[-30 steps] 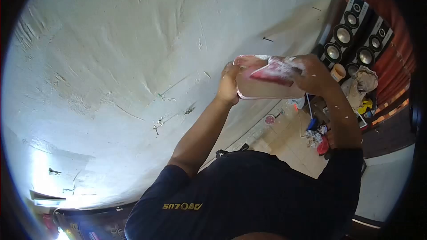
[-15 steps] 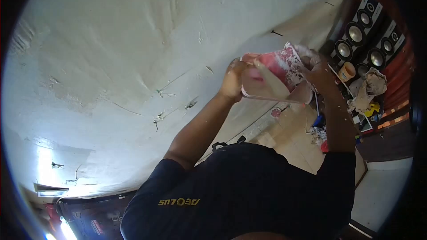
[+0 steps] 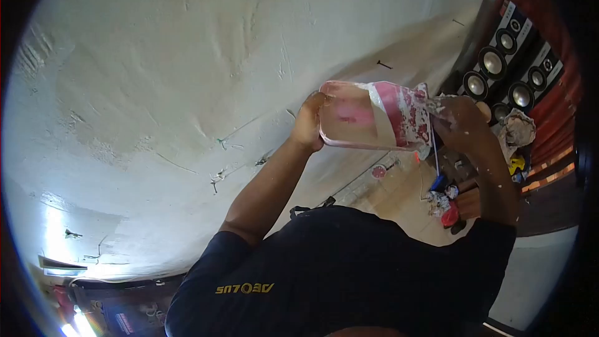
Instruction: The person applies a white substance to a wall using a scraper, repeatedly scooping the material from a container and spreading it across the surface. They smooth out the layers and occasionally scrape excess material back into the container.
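My left hand [image 3: 308, 121] is closed around the left end of a shallow pinkish plastic tub [image 3: 349, 132], thumb over its rim, held up in front of the wall. My right hand [image 3: 458, 118], smeared with white paste, is closed at the tub's other end. It appears to grip a flat pink scraper [image 3: 390, 103] with a pale edge, lying across the tub's inside. White putty [image 3: 415, 115] clings in patches to the scraper's right part. The fingers partly hide its grip, and how deep the tub is filled cannot be seen.
A patched, rough wall [image 3: 187, 62] fills the left side, with a nail [image 3: 384, 64] and wires [image 3: 218, 178] sticking out. Tall speakers [image 3: 491, 62] stand at right by a red curtain [image 3: 564, 106]. Below lie a pink round object [image 3: 379, 171] and clutter on the tiled floor [image 3: 399, 196].
The tub has shifted slightly left and turned more level. The scraper's pale edge has swung from slanted to nearly upright and moved right within the tub. My right hand has moved right and down.
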The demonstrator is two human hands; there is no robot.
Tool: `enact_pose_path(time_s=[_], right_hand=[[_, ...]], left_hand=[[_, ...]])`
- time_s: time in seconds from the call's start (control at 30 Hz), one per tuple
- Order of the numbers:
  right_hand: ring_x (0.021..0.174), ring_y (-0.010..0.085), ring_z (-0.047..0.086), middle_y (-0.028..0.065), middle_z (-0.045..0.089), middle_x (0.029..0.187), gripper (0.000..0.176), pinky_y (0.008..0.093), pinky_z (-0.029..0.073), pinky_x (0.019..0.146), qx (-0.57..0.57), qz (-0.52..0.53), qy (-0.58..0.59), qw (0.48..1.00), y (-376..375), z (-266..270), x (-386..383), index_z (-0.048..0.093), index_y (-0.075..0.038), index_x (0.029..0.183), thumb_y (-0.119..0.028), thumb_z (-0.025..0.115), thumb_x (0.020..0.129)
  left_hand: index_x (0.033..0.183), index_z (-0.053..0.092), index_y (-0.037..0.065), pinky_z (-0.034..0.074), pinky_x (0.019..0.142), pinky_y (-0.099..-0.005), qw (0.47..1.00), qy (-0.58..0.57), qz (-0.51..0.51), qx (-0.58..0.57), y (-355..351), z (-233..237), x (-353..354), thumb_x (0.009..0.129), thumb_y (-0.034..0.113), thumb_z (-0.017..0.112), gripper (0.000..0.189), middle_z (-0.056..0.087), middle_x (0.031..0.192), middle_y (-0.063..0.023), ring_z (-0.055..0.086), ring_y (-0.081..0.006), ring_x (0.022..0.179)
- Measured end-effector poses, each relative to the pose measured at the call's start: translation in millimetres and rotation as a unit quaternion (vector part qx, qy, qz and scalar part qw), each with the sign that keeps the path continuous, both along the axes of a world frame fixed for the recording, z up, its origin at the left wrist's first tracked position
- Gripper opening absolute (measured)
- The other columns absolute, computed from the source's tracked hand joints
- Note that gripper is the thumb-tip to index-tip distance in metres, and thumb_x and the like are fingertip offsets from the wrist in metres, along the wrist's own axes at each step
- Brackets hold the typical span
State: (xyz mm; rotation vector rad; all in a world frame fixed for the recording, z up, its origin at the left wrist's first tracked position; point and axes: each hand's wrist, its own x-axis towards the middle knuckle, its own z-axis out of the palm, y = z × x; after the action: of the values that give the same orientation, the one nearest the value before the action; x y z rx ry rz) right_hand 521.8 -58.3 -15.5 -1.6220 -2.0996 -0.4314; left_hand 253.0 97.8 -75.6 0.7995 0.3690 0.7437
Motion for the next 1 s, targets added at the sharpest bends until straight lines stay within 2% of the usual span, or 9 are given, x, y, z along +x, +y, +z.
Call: enact_pose_path(time_s=[0.1, 0.13, 0.3, 0.63, 0.77, 0.83, 0.9, 0.97, 1.0], right_hand=[[0.083, 0.0265, 0.059, 0.0105, 0.062, 0.089, 0.018, 0.0389, 0.047, 0.074, -0.082, 0.032, -0.119, 0.989, 1.3, 17.1, -2.7, 0.063, -0.006, 0.081, -0.018, 0.067, 0.069], [0.08, 0.0246, 0.06, 0.0078, 0.061, 0.089, 0.016, 0.038, 0.048, 0.071, 0.045, 0.066, -0.149, 0.986, 5.9, 16.5, -8.6, 0.064, -0.008, 0.081, -0.017, 0.067, 0.067], [0.076, 0.0217, 0.061, 0.0051, 0.06, 0.085, 0.016, 0.0357, 0.049, 0.067, 0.157, 0.048, -0.25, 0.954, 13.0, 7.6, -2.7, 0.064, -0.011, 0.079, -0.019, 0.066, 0.065], [0.074, 0.0304, 0.057, 0.0126, 0.057, 0.084, 0.014, 0.0373, 0.047, 0.068, 0.209, 0.078, -0.008, 0.975, 14.2, 24.3, -27.6, 0.063, -0.005, 0.076, -0.012, 0.064, 0.065], [0.082, 0.0355, 0.057, 0.0172, 0.057, 0.09, 0.013, 0.0398, 0.047, 0.071, 0.225, 0.162, 0.12, 0.953, 22.0, 44.6, -52.6, 0.057, -0.001, 0.072, -0.001, 0.063, 0.06], [0.084, 0.0342, 0.059, 0.0173, 0.056, 0.094, 0.021, 0.0402, 0.049, 0.073, 0.199, 0.181, 0.113, 0.957, 27.6, 44.9, -52.1, 0.054, -0.001, 0.081, 0.005, 0.062, 0.063], [0.08, 0.0333, 0.061, 0.0161, 0.057, 0.098, 0.03, 0.0352, 0.05, 0.071, 0.313, 0.326, 0.144, 0.881, 52.7, 22.7, -40.6, 0.053, 0.003, 0.091, 0.008, 0.062, 0.063], [0.079, 0.0284, 0.063, 0.0145, 0.058, 0.097, 0.031, 0.033, 0.051, 0.069, 0.283, 0.285, 0.065, 0.913, 56.7, 25.6, -45.7, 0.052, 0.001, 0.097, 0.008, 0.064, 0.07], [0.079, 0.0269, 0.062, 0.0148, 0.058, 0.096, 0.034, 0.0328, 0.051, 0.069, 0.303, 0.264, 0.158, 0.902, 74.9, 3.6, -39.7, 0.051, -0.001, 0.099, 0.004, 0.067, 0.07]], left_hand=[[0.115, 0.049, 0.0, 0.043, 0.09, -0.04, 1.0, 0.014, -0.001, 0.0, -3.5, 6.7, -1.0, 0.082, 0.026, 0.04, 0.043, 0.055, 0.112, -0.0153, 0.055, -0.0276, 0.102], [0.117, 0.048, 0.0, 0.043, 0.091, -0.0402, 1.0, 0.012, 0.019, -0.01, -1.4, 1.7, -1.0, 0.081, 0.025, 0.041, 0.044, 0.055, 0.113, -0.0164, 0.055, -0.0281, 0.103], [0.115, 0.048, -0.001, 0.046, 0.087, -0.0405, 1.0, -0.005, 0.015, -0.007, -6.3, -0.2, -9.5, 0.082, 0.021, 0.041, 0.04, 0.056, 0.111, -0.0164, 0.057, -0.028, 0.099], [0.116, 0.045, 0.001, 0.047, 0.084, -0.0383, 0.994, -0.065, 0.089, 0.019, -30.5, 2.0, -31.2, 0.087, 0.021, 0.041, 0.035, 0.056, 0.108, -0.0137, 0.057, -0.0243, 0.098], [0.125, 0.041, 0.001, 0.038, 0.095, -0.0416, 0.993, -0.038, 0.106, 0.041, -44.1, 18.5, -44.2, 0.088, 0.027, 0.037, 0.045, 0.049, 0.123, -0.0147, 0.048, -0.0284, 0.113], [0.124, 0.042, 0.001, 0.039, 0.095, -0.0419, 0.993, -0.033, 0.104, 0.044, -44.2, 17.6, -48.8, 0.088, 0.027, 0.038, 0.045, 0.049, 0.123, -0.0146, 0.048, -0.0285, 0.113], [0.124, 0.042, 0.002, 0.039, 0.094, -0.0422, 0.993, -0.028, 0.103, 0.044, -46.1, 17.8, -52.6, 0.088, 0.027, 0.038, 0.045, 0.049, 0.123, -0.0145, 0.047, -0.0285, 0.113], [0.124, 0.042, 0.002, 0.039, 0.094, -0.0427, 0.989, -0.034, 0.116, 0.084, -50.4, 19.8, -55.6, 0.087, 0.027, 0.041, 0.045, 0.049, 0.123, -0.0142, 0.048, -0.0284, 0.112], [0.125, 0.042, 0.003, 0.04, 0.093, -0.0423, 0.989, -0.063, 0.103, 0.091, -50.5, 18.3, -57.5, 0.085, 0.027, 0.044, 0.046, 0.049, 0.122, -0.0134, 0.048, -0.028, 0.111]])
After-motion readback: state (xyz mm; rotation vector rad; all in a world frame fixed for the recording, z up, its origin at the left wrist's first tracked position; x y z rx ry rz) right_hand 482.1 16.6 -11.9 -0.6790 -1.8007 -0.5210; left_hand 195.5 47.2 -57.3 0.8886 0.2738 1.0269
